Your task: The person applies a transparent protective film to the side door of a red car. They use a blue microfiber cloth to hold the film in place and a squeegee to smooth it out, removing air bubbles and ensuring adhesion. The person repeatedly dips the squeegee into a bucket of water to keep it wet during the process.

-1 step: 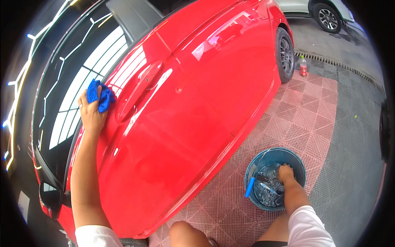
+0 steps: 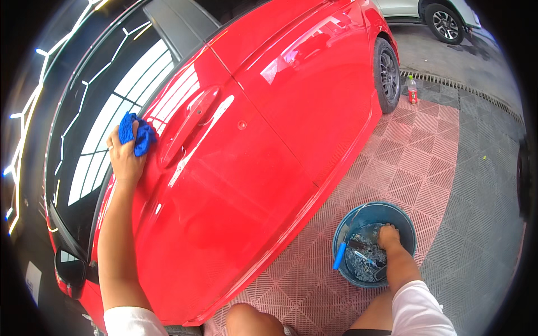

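Hands well apart: the left hand (image 2: 125, 159) clasps a crumpled blue cloth (image 2: 145, 138) at the red car door (image 2: 235, 190), beside the door handle (image 2: 188, 130). The right hand (image 2: 389, 237) dips into a water-filled bucket (image 2: 413, 227) on red floor tiles (image 2: 412, 140) — fingers obscured, grasp impossible to tell.

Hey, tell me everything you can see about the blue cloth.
The blue cloth is bright blue, apparently soft, textured fabric, crumpled into a bunch with uneven folds. The left hand grips it, fingers partly covering it, against the side of the red car. It sits by the lower edge of the window, beside the door handle. Whether it's wet can't be told.
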`<state>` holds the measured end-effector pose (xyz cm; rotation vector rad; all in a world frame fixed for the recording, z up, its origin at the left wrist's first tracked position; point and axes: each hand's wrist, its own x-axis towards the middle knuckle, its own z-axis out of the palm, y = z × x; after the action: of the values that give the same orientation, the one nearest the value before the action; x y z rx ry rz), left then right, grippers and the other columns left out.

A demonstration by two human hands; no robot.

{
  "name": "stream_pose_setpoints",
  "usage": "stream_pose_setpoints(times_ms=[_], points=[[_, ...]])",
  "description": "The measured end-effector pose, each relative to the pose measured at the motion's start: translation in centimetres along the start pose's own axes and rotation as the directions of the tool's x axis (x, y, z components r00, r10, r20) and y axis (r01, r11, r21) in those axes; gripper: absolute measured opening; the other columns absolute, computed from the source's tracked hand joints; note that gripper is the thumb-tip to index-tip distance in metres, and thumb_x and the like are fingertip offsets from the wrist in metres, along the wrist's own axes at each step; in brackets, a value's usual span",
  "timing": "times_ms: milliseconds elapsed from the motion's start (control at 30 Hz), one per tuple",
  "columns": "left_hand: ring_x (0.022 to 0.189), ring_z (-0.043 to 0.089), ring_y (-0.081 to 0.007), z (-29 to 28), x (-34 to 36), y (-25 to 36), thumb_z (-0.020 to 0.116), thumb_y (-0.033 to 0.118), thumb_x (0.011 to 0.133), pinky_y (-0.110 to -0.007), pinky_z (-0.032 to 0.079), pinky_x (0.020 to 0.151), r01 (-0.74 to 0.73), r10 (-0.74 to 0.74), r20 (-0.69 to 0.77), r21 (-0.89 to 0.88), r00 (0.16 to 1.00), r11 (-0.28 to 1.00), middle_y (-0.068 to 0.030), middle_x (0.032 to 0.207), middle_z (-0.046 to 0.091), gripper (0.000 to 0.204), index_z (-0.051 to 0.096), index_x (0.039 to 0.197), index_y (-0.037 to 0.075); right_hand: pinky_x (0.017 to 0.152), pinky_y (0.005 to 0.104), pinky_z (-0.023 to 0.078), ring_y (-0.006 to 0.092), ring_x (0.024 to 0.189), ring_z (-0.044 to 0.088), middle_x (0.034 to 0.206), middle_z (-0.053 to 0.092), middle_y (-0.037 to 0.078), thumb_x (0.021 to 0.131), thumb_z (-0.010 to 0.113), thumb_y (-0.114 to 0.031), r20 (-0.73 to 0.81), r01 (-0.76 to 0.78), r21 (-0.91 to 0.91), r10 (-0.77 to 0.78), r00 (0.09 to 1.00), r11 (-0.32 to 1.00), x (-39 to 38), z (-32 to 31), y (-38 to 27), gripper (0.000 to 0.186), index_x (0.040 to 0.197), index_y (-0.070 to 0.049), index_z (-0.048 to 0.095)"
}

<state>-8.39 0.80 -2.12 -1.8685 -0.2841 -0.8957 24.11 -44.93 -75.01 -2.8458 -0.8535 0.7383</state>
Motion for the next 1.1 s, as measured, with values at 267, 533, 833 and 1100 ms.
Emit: stream_pose_setpoints(times_ms=[267, 533, 833, 1100], points=[[0.141, 0.062, -0.0492, 0.8, -0.8, 8.7, 0.089, 0.007, 0.090, -0.056, 0.046, 0.124, 0.101, -0.200, -0.216, -0.399, 0.956, 0.911, -0.0250, 0.154, 0.064, 0.065, 0.074, 0.152, 0.017, 0.124, 0.0517, 0.053, 0.0379, 0.145, 0.066, 0.147, 0.078, 0.017, 0.099, 0.080, -0.022, 0.012, 0.009, 0.089, -0.010, 1.000, 0.996, -1.1, -1.5, 0.8, 0.039, 0.135, -0.008, 0.084], [0.138, 0.064, -0.0434, 4.0, 7.4, 17.3, 0.084, 0.022, 0.088, -0.061, 0.052, 0.111, -0.106, 0.084, -0.157, -0.138, 0.984, 0.985, -0.0175, 0.147, 0.069, 0.030, 0.085, 0.118, 0.018, 0.128, 0.0487, 0.051, 0.0383, 0.149, 0.064, 0.146, 0.078, 0.020, 0.099, 0.077, -0.021, 0.050, -0.108, 0.174, 0.101, 0.994, 0.979, -1.4, -0.7, 1.6, 0.038, 0.132, -0.003, 0.084], [0.143, 0.063, -0.0453, 5.9, 6.9, 17.1, 0.081, 0.012, 0.083, -0.060, 0.051, 0.119, -0.074, -0.015, -0.229, -0.377, 0.973, 0.923, -0.0211, 0.152, 0.068, 0.023, 0.087, 0.105, 0.012, 0.116, 0.0495, 0.060, 0.0356, 0.136, 0.077, 0.140, 0.083, 0.018, 0.104, 0.072, -0.029, 0.069, -0.366, 0.025, 0.363, 0.929, 0.930, -6.7, 4.4, 5.1, 0.036, 0.133, -0.013, 0.086], [0.140, 0.062, -0.0483, 5.4, 4.4, 14.7, 0.082, 0.017, 0.099, -0.060, 0.050, 0.117, -0.067, -0.003, -0.257, -0.263, 0.966, 0.963, -0.0233, 0.150, 0.066, 0.045, 0.073, 0.142, 0.005, 0.111, 0.0473, 0.063, 0.0315, 0.134, 0.079, 0.144, 0.082, 0.016, 0.108, 0.069, -0.020, 0.084, -0.485, 0.303, 0.484, 0.871, 0.820, -10.1, 2.3, 1.0, 0.035, 0.138, -0.011, 0.084]])
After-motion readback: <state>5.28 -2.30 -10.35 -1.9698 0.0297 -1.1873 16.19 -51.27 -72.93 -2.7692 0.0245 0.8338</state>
